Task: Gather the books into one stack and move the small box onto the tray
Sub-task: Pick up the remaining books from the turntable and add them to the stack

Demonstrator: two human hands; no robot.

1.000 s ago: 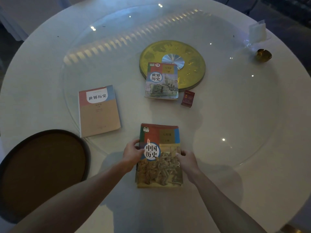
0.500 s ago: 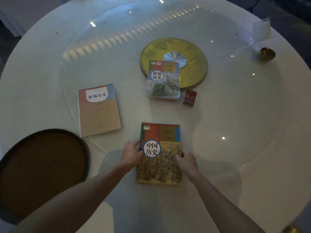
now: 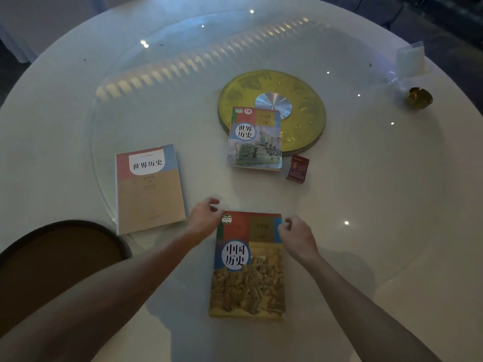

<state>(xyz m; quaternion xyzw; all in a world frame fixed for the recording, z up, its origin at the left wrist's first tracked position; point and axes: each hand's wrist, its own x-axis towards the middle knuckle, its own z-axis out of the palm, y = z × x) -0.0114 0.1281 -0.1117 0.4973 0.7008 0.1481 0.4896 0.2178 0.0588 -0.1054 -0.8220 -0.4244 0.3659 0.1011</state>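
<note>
Three history textbooks lie flat and apart on the round white table. The nearest book has a terracotta-figures cover. A tan-covered book is to its left, and a ship-cover book lies farther back, partly over a gold disc. A small red box stands just right of the ship-cover book. The dark round tray sits at the near left edge with nothing on it. My left hand hovers at the nearest book's far-left corner and my right hand over its far-right corner. Both are loosely curled and hold nothing.
The gold disc with a silver hub sits at the centre of a large glass turntable. A small golden object and a clear card holder stand at the far right edge.
Both hands have let go of the nearest book's sides and moved forward to its far corners. The book stays flat on the table.
</note>
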